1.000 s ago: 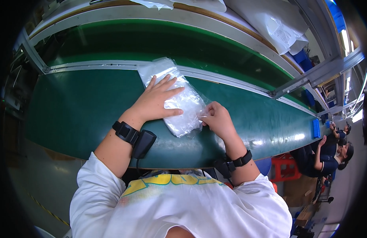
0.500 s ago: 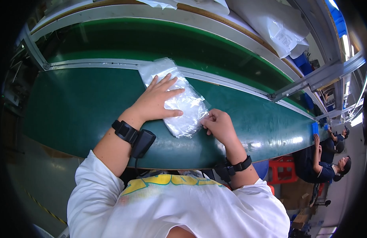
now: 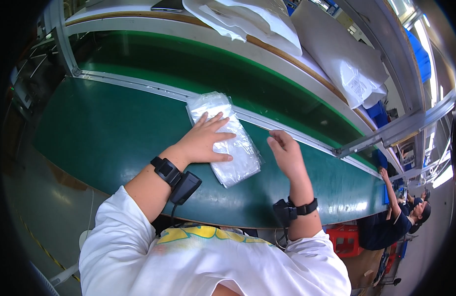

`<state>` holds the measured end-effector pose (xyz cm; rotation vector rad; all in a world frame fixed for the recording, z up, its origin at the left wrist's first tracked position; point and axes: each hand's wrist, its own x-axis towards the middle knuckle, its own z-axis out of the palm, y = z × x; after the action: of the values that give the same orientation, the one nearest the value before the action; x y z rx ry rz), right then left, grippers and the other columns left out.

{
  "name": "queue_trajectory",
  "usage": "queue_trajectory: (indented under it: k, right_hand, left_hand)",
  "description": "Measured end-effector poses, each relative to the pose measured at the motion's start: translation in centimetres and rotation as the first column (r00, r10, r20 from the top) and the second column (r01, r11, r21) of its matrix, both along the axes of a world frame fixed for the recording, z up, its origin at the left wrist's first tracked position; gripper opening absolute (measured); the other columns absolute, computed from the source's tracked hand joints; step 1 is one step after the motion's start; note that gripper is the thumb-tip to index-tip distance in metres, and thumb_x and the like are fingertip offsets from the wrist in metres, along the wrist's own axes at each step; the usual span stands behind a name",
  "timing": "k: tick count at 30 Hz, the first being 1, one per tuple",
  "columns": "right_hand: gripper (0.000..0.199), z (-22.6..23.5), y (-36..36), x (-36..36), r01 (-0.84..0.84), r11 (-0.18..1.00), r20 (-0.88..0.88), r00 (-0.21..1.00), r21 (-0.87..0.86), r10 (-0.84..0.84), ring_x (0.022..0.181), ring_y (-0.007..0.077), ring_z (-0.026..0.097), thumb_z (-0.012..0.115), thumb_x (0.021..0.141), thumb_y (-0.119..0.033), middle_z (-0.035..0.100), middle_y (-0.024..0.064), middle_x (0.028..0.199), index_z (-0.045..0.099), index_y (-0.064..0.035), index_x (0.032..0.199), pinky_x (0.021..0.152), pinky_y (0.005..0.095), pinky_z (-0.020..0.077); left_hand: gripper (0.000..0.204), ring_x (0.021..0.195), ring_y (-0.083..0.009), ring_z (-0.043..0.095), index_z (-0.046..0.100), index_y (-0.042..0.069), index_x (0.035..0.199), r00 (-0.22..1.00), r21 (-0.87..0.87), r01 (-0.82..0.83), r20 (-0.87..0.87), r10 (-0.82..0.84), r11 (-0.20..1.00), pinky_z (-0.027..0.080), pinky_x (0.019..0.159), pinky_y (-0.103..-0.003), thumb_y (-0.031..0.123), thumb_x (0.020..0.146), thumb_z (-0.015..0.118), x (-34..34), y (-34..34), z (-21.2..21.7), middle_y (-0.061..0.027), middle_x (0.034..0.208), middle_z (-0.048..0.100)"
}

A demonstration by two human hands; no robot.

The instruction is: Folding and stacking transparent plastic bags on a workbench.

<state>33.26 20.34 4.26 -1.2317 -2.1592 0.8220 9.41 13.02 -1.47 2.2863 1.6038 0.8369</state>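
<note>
A stack of clear plastic bags lies slantwise on the dark green tabletop, its far end at the metal rail. My left hand rests flat on the bags, fingers spread, pressing on their left side. To the right of the stack, my right hand is raised and apart from the bags. Its fingers are loosely curled, with a small gap between thumb and forefinger, and nothing shows in them. Each wrist wears a black strap with a small black box.
A metal rail runs along the table's far side, with a green panel beyond. White sheets and a large white bag lie on the shelf above. At right sit a co-worker and a red stool.
My right hand has left the bags' near right corner and moved up and to the right. My left hand stays on the stack. The whole view has shifted slightly.
</note>
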Motion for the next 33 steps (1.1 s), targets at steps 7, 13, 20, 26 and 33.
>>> queue_trajectory:
  k: [7, 13, 20, 26, 33]
  right_hand:
    - [0.048, -3.3, -0.7, -4.1, -0.053, 0.998, 0.188, 0.98, -0.033, 0.059, 0.091, 0.037, 0.057, 0.062, 0.083, -0.034, 0.057, 0.025, 0.099, 0.059, 0.0086, 0.105, 0.081, 0.039, 0.0453]
    - [0.049, -2.9, 2.1, -4.5, -0.065, 0.984, 0.298, 0.948, -0.168, 0.114, 0.09, 0.0413, 0.056, 0.063, 0.08, -0.035, 0.054, 0.0286, 0.1, 0.059, 0.0092, 0.1, 0.082, 0.0408, 0.0453]
    - [0.053, -1.0, 4.3, -7.4, -0.142, 0.952, 0.263, 0.941, -0.27, 0.214, 0.086, 0.0282, 0.057, 0.069, 0.076, -0.032, 0.06, 0.0214, 0.095, 0.058, 0.0117, 0.103, 0.076, 0.0353, 0.0455]
    - [0.038, -0.4, 8.1, -12.3, -0.034, 0.957, 0.335, 0.933, -0.287, 0.134, 0.065, 0.0193, 0.058, 0.071, 0.072, -0.028, 0.059, 0.0135, 0.075, 0.061, 0.0073, 0.081, 0.055, 0.034, 0.0461]
    - [0.052, -3.3, 10.5, -15.5, -0.003, 0.978, 0.484, 0.869, -0.208, 0.105, 0.098, 0.0397, 0.06, 0.073, 0.062, -0.026, 0.05, 0.0302, 0.12, 0.063, 0.0088, 0.099, 0.083, 0.0382, 0.0508]
  left_hand:
    - [0.049, 0.138, -0.0331, 0.02, 0.062, 0.018, 0.117, 0.999, 0.024, -0.03, 0.025, 0.029, 0.999, 0.01, 0.111, -0.051, 0.048, 0.078, 0.064, -0.2, 0.3, -0.9, -0.0131, 0.143, 0.036]
    - [0.041, 0.137, -0.0323, 0.023, 0.062, 0.018, 0.111, 0.999, 0.027, -0.031, 0.036, 0.03, 0.999, 0.011, 0.111, -0.052, 0.042, 0.078, 0.065, 0.2, 0.1, -1.0, -0.0119, 0.14, 0.041]
    - [0.044, 0.135, -0.0317, 0.028, 0.059, 0.015, 0.11, 0.998, 0.022, -0.047, 0.037, 0.047, 0.999, 0.012, 0.112, -0.051, 0.03, 0.069, 0.071, 0.2, 0.1, -0.4, -0.011, 0.139, 0.042]
    - [0.059, 0.133, -0.0315, 0.031, 0.052, 0.007, 0.117, 0.995, 0.008, -0.052, 0.091, 0.051, 0.999, 0.013, 0.112, -0.051, 0.028, 0.066, 0.074, 0.1, 0.1, -0.7, -0.0123, 0.134, 0.046]
    - [0.063, 0.133, -0.0304, 0.032, 0.046, 0.004, 0.116, 0.986, -0.081, -0.058, 0.153, 0.07, 0.995, 0.014, 0.112, -0.049, 0.026, 0.064, 0.075, 0.0, -0.1, 0.0, -0.0156, 0.131, 0.048]
